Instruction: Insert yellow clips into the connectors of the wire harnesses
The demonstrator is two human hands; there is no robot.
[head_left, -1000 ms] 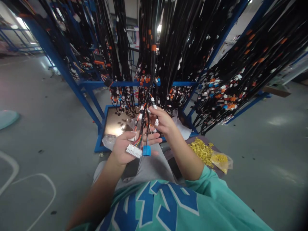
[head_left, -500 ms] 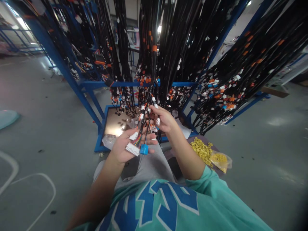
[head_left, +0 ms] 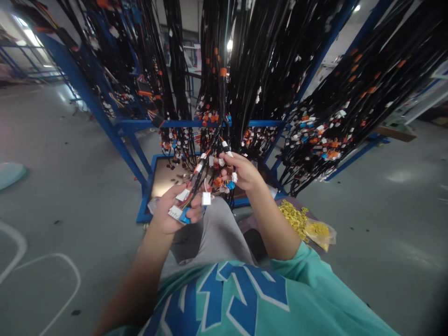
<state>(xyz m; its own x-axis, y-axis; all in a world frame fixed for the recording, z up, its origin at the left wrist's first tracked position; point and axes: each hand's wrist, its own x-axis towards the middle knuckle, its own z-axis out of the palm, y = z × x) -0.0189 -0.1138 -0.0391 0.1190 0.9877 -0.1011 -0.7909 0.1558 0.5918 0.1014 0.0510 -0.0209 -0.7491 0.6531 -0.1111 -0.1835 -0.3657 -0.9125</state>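
Left hand point(head_left: 173, 212) is closed round the white connector point(head_left: 175, 213) and blue connector point(head_left: 185, 216); right hand point(head_left: 241, 170) pinches smaller plugs point(head_left: 234, 177), sorting apparently midway, many harnesses point(head_left: 266, 79) hanging untouched.
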